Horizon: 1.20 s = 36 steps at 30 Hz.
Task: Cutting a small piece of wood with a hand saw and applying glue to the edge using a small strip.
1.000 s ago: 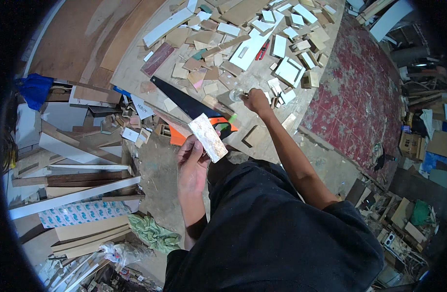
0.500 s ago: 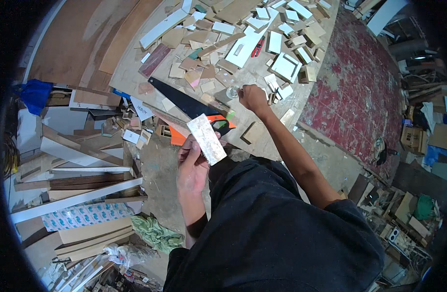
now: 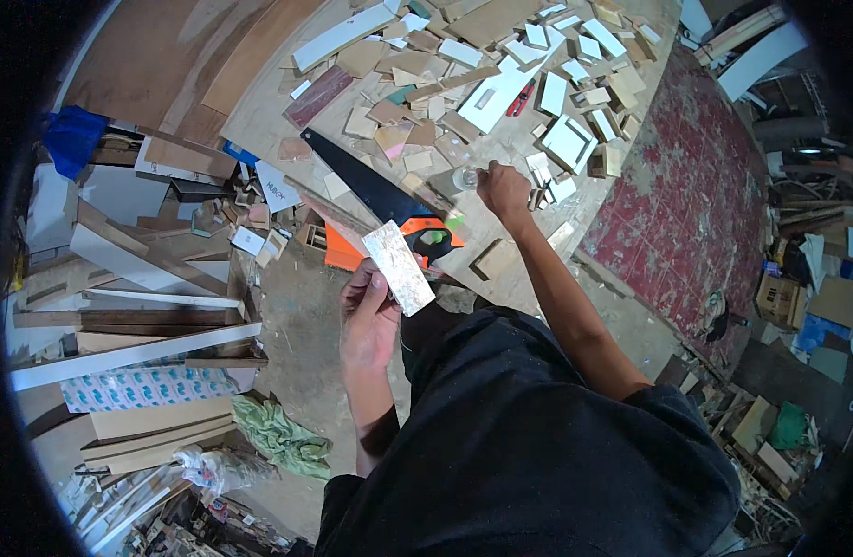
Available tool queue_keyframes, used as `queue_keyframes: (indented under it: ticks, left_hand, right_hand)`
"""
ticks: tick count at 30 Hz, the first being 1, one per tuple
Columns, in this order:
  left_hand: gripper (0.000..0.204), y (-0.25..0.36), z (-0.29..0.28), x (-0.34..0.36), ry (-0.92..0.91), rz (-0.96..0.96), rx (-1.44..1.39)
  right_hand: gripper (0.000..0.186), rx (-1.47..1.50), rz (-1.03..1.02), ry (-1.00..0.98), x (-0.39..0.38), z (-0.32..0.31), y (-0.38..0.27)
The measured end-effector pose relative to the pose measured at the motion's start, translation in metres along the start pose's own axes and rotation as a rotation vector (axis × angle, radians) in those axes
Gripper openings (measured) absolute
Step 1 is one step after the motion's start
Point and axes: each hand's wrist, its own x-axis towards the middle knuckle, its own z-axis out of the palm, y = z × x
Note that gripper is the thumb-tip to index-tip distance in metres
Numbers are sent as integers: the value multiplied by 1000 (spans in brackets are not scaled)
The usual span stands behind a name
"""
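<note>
The setting is a cluttered workshop: a plywood worktop (image 3: 259, 111) strewn with small offcuts fills the far side, a worn red mat (image 3: 686, 195) lies to the right, and stacked boards (image 3: 120, 353) stand at the left.

The small flat panel piece (image 3: 399, 267), pale and mottled on its upper face, is held above the floor just near of the worktop edge. The left hand (image 3: 369, 316) grips it at its near end, fingers curled around it from below.

The right hand (image 3: 504, 188) is extended to the far side over the worktop. Its fingers are closed around a small clear object (image 3: 464, 178); what that object is cannot be determined.

A handsaw (image 3: 375, 190) with a black blade and an orange handle lies on the worktop between the two hands, the handle at the near edge. White and brown offcuts (image 3: 566, 139) surround the right hand.

Judged step: the piece is held ready while the right hand collects an item from the worktop. The next move appears to call for bringing that item back to the held piece without disturbing the saw or the loose offcuts.
</note>
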Motion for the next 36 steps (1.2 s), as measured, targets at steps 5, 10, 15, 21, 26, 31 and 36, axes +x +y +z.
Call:
queue_keyframes:
  ticks: [5,10,15,21,26,31,36]
  left_hand:
    - [30,5,-6,4,19,12,-1]
    - [28,4,-4,6,9,19,-2]
    - [27,3,-3,7,36,12,24]
    - [25,2,-5,5,31,4,24]
    - [22,2,-10,3,88,29,12]
    - [21,0,-10,3,136,32,12]
    - [22,-1,-12,5,124,16,1]
  right_hand:
    - [27,27,-33,25,-4,-10,4]
    - [26,4,-78,102,-3,-11,7]
    - [19,103,-133,109,-5,-15,2]
    - [16,8,-210,14,2,11,5]
    - [14,60,-204,46,5,35,13]
    - [15,180,-226,107,4,39,16]
    - [19,193,-62,-19,3,30,11]
